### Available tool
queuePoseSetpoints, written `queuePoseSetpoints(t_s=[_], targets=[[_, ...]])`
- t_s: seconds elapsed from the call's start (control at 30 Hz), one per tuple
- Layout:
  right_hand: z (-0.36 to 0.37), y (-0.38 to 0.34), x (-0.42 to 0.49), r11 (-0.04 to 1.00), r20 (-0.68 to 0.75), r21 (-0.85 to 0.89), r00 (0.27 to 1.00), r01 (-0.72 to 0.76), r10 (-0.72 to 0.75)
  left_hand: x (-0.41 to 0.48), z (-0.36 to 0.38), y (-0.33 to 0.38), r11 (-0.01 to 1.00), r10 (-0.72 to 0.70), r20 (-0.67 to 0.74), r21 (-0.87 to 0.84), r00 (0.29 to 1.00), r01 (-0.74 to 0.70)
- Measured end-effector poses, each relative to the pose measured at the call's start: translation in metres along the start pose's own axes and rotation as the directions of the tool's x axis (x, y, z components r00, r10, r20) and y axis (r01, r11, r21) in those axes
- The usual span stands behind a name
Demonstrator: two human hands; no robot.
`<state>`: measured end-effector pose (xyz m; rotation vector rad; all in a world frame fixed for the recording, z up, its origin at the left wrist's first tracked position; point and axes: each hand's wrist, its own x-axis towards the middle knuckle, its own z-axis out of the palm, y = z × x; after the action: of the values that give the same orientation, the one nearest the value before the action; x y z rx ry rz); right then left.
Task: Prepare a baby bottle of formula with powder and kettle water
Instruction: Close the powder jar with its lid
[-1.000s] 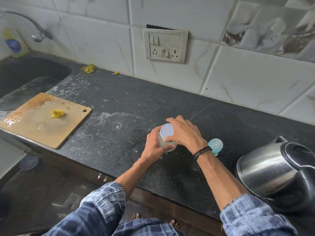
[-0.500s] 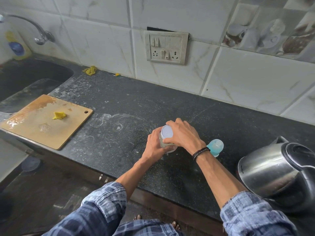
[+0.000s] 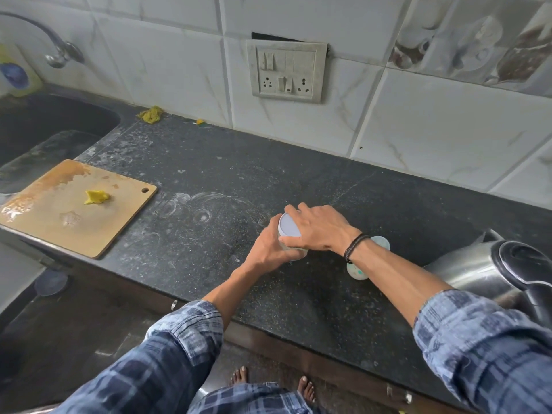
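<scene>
Jar: upright on counter, near front edge.
Left hand: wrapped round jar body.
Right hand: fingers curled over lid.
Bottle: behind right wrist, partly hidden.
Kettle: far right, apart.

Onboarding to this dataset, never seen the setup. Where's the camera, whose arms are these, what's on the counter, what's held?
No machine here: a person works with bare hands. The one picture comes from a wide-angle camera worn on their head, looking down. The left hand grips a small jar on the black counter; the right hand curls round its white lid. A pale baby bottle shows partly behind the right wrist. A steel kettle sits at the right, a wooden cutting board with a yellow scrap at the left, by the sink.
</scene>
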<state>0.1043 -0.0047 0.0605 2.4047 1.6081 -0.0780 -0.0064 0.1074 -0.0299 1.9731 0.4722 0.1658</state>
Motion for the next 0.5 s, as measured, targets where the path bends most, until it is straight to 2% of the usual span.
queuePoseSetpoints(t_s=[0.2,0.5], targets=[[0.012,-0.001,0.004,0.995,-0.089,-0.099,0.996,-0.014,0.005,-0.001,0.006,0.001,0.994,0.038,-0.057,0.103,0.998,-0.032],[0.017,-0.01,0.005,0.99,-0.186,-0.108,0.98,-0.088,0.067,-0.002,0.01,0.002,0.988,0.085,-0.124,0.139,0.989,-0.068]])
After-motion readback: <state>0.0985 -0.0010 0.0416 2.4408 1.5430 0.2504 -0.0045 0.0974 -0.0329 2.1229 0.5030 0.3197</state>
